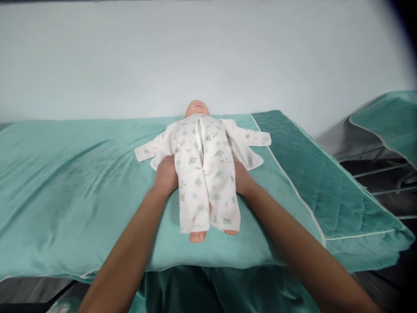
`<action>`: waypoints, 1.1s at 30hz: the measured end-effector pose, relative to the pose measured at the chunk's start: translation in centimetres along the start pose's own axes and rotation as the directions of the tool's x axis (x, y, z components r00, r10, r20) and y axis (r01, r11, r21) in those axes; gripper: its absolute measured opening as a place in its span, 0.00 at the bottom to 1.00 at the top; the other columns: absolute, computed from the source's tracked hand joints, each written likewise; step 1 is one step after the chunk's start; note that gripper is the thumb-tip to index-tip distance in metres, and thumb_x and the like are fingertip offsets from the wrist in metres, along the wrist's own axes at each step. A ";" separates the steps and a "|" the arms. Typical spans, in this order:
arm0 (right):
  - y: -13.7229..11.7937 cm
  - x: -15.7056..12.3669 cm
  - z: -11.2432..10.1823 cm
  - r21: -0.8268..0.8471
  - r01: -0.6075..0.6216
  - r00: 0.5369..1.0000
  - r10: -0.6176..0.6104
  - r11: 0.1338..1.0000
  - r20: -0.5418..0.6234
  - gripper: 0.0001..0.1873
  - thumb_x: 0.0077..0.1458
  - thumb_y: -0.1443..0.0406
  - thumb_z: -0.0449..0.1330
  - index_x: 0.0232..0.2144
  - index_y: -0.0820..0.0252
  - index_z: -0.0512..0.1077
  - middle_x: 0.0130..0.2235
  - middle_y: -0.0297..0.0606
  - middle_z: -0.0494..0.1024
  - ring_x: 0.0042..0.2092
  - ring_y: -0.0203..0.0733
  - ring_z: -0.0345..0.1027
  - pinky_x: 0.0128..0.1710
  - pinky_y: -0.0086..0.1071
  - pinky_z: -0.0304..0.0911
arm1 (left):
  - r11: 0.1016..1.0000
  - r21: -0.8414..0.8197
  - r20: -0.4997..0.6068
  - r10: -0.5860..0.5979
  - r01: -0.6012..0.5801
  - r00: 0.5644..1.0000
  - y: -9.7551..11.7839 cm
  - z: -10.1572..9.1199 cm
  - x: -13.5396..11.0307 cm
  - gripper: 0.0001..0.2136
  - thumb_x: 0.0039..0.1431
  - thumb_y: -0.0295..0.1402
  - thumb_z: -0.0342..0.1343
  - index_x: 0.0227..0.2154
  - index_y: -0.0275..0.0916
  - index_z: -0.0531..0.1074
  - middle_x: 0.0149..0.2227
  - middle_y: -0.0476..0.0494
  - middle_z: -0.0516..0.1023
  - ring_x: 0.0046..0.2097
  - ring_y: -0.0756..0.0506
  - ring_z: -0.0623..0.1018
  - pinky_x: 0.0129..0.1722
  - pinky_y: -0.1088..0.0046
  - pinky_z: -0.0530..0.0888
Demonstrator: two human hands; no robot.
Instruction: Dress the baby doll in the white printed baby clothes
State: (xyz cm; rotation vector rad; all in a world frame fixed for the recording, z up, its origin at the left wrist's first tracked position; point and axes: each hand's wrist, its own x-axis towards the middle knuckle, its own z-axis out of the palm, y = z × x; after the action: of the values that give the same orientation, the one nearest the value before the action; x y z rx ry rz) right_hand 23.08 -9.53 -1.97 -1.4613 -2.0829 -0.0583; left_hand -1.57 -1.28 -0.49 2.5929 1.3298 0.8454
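A baby doll (pixel 197 108) lies on its back, head toward the wall and feet toward me. Printed white baby trousers (pixel 205 169) cover its front from the chest down, and its toes show below the cuffs. Under them, a white long-sleeved baby top (pixel 249 148) spreads out, sleeves stretched to both sides. My left hand (pixel 167 174) is closed at the trousers' left edge, its fingertips tucked out of sight. On the opposite edge, my right hand (pixel 243 176) grips the trousers, most of its fingers hidden behind the cloth.
A light green velvety cover (pixel 81 182) lies beneath the doll, wrinkled on the left. To the right shows a darker quilted pad (pixel 335 187). A white wall (pixel 195 56) rises behind. Another green cloth (pixel 391 121) hangs over metal bars at far right.
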 end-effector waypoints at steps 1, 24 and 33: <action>0.0 0.0 0.0 0.001 0.016 1.000 -0.016 1.000 0.009 0.14 0.61 0.59 0.55 0.39 0.59 0.78 0.40 0.42 0.81 0.43 0.47 0.73 0.40 0.36 0.69 | 0.999 0.031 0.001 0.043 -0.043 0.999 -0.2 -0.1 -0.3 0.10 0.59 0.34 0.50 0.27 0.39 0.74 0.33 0.38 0.79 0.40 0.37 0.77 0.42 0.58 0.74; 0.8 -4.7 -2.4 0.169 -0.373 0.842 0.409 0.912 -0.353 0.10 0.63 0.63 0.53 0.39 0.57 0.74 0.40 0.42 0.75 0.42 0.45 0.69 0.46 0.38 0.64 | 0.945 -0.251 -0.205 -0.264 0.210 0.943 -1.2 -2.0 -5.4 0.14 0.54 0.24 0.46 0.31 0.41 0.78 0.39 0.48 0.83 0.44 0.44 0.79 0.48 0.65 0.74; 3.6 -4.1 -3.1 -0.159 -0.808 0.588 0.758 0.568 -0.281 0.28 0.57 0.50 0.57 0.52 0.65 0.70 0.51 0.56 0.71 0.50 0.57 0.66 0.47 0.44 0.61 | 0.747 0.131 -0.380 -0.569 0.652 0.729 -1.3 -1.2 -3.8 0.24 0.54 0.44 0.57 0.50 0.35 0.70 0.56 0.30 0.72 0.60 0.28 0.67 0.55 0.48 0.66</action>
State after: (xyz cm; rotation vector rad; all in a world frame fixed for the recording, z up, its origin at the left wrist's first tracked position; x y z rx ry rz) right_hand 28.50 -12.66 -2.45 -2.3483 -1.1221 -0.1212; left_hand -4.90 -3.63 -1.58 1.9420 2.3514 1.0265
